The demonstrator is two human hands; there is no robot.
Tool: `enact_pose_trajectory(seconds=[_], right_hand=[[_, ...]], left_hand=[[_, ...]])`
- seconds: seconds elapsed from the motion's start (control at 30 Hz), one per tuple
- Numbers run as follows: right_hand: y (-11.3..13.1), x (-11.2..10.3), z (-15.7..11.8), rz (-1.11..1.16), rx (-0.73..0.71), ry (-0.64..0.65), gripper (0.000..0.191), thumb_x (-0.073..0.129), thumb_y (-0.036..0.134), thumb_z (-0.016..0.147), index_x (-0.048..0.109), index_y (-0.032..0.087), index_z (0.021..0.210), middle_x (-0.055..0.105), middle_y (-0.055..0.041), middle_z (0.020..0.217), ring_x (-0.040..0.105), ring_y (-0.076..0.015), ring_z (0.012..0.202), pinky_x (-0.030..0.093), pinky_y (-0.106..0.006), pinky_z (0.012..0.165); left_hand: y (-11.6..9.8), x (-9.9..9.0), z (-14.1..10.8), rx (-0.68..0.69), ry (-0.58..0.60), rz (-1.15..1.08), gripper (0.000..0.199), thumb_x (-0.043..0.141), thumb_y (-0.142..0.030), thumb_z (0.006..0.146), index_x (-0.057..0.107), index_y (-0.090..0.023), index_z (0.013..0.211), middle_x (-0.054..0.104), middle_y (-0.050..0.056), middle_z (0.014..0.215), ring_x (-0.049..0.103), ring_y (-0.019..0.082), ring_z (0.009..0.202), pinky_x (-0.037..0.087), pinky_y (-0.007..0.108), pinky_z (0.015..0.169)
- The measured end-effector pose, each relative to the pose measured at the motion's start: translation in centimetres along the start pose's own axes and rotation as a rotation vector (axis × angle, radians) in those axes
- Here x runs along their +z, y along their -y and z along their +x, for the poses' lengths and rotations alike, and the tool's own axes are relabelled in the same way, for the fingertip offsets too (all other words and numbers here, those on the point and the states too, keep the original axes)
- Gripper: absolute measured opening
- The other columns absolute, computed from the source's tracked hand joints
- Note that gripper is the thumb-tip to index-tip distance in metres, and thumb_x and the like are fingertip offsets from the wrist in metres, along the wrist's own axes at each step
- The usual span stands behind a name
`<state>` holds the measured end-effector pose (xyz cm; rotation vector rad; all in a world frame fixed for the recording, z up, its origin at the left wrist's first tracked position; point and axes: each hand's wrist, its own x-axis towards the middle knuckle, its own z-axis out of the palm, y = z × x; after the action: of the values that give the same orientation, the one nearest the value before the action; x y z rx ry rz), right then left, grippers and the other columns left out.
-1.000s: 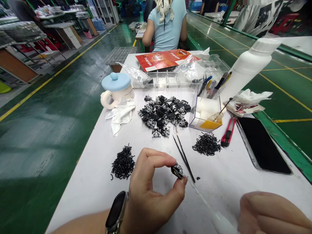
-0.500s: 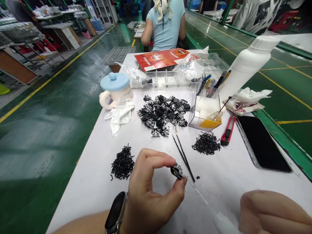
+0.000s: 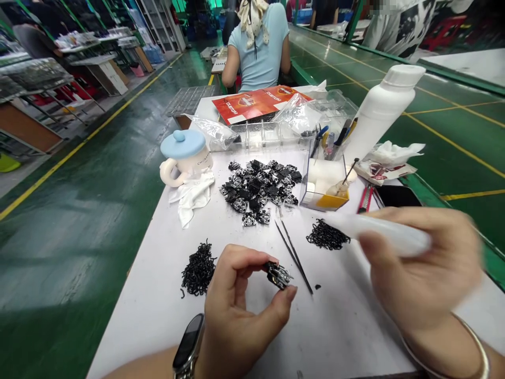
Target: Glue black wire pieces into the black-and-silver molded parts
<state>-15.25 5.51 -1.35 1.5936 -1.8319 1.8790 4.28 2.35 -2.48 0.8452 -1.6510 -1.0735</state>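
My left hand (image 3: pixel 244 310) pinches a small black-and-silver part (image 3: pixel 278 276) between thumb and fingertips, just above the table. My right hand (image 3: pixel 430 268), blurred by motion, grips a white squeeze bottle (image 3: pixel 398 235) whose tapered end points left. That narrow end passes over the right-hand pile of small curved black pieces (image 3: pixel 326 236). Between the hands lie dark tweezers (image 3: pixel 295 257) on the tabletop. Close to my left hand is another pile of curved black pieces (image 3: pixel 198 271). Farther back sits a heap of similar black-and-silver parts (image 3: pixel 260 184).
A lidded mug (image 3: pixel 187 155) and crumpled tissue (image 3: pixel 193 195) stand at the left. At the right are a clear tool box (image 3: pixel 325 181), a white bottle (image 3: pixel 382 113), a red cutter (image 3: pixel 365 199) and a phone (image 3: pixel 398 196). Red printed card (image 3: pixel 256 103) lies behind. A person sits ahead.
My right hand has risen and turned, carrying the squeeze bottle away from the held part, up and over the right pile. My left hand keeps its pinch, nearly in place.
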Motion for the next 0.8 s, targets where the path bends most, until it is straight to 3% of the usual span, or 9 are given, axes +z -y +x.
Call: enact_pose_trajectory(seconds=[0.2, 0.37, 0.5, 0.57, 0.67, 0.8], right_hand=[[-1.7, 3.2, 0.4, -0.147, 0.228, 0.379, 0.021, 0.062, 0.026, 0.074, 0.042, 0.022, 0.074, 0.05, 0.0032, 0.071, 0.05, -0.012, 0.067, 0.042, -0.026, 0.062], [-2.9, 4.0, 0.3, -0.221, 0.297, 0.465, 0.025, 0.06, 0.026, 0.073, 0.041, 0.023, 0.088, 0.058, 0.0004, 0.085, 0.06, -0.0151, 0.075, 0.045, -0.028, 0.067], [-3.8, 4.6, 0.2, -0.281, 0.316, 0.547, 0.029, 0.058, 0.024, 0.072, 0.04, 0.022, 0.095, 0.061, -0.0003, 0.077, 0.06, -0.0179, 0.066, 0.045, -0.031, 0.063], [-4.0, 4.8, 0.0, -0.31, 0.304, 0.573, 0.03, 0.057, 0.024, 0.073, 0.039, 0.021, 0.097, 0.059, 0.0003, 0.072, 0.057, -0.0179, 0.061, 0.045, -0.032, 0.06], [-4.1, 4.5, -0.2, -0.34, 0.244, 0.556, 0.036, 0.059, 0.027, 0.072, 0.039, 0.02, 0.102, 0.057, -0.0029, 0.081, 0.056, -0.0184, 0.067, 0.044, -0.032, 0.062], [-3.0, 3.6, -0.3, -0.368, 0.097, 0.393, 0.034, 0.062, 0.03, 0.073, 0.04, 0.019, 0.096, 0.049, -0.0046, 0.086, 0.05, -0.0182, 0.074, 0.042, -0.033, 0.065]], left_hand=[[0.1, 0.0, 0.0, 0.052, 0.04, -0.041, 0.033, 0.066, -0.004, 0.074, 0.053, -0.02, 0.1, 0.052, 0.002, 0.093, 0.058, 0.013, 0.087, 0.052, 0.023, 0.079], [0.3, 0.0, -0.1, 0.054, 0.052, -0.043, 0.032, 0.068, -0.006, 0.074, 0.054, -0.02, 0.1, 0.053, 0.002, 0.093, 0.058, 0.014, 0.087, 0.051, 0.025, 0.078], [0.3, -0.1, -0.2, 0.05, 0.063, -0.047, 0.031, 0.068, -0.008, 0.074, 0.055, -0.02, 0.1, 0.054, 0.002, 0.092, 0.059, 0.014, 0.086, 0.051, 0.027, 0.078], [0.3, -0.1, -0.2, 0.048, 0.067, -0.053, 0.03, 0.068, -0.008, 0.075, 0.055, -0.02, 0.099, 0.054, 0.002, 0.091, 0.059, 0.014, 0.085, 0.051, 0.027, 0.078], [0.2, -0.1, -0.2, 0.047, 0.064, -0.056, 0.03, 0.068, -0.009, 0.074, 0.055, -0.021, 0.099, 0.055, 0.002, 0.09, 0.059, 0.015, 0.084, 0.051, 0.028, 0.076], [0.0, 0.0, -0.1, 0.006, 0.054, -0.051, 0.03, 0.068, -0.008, 0.073, 0.055, -0.021, 0.097, 0.055, 0.003, 0.089, 0.059, 0.016, 0.083, 0.052, 0.03, 0.075]])
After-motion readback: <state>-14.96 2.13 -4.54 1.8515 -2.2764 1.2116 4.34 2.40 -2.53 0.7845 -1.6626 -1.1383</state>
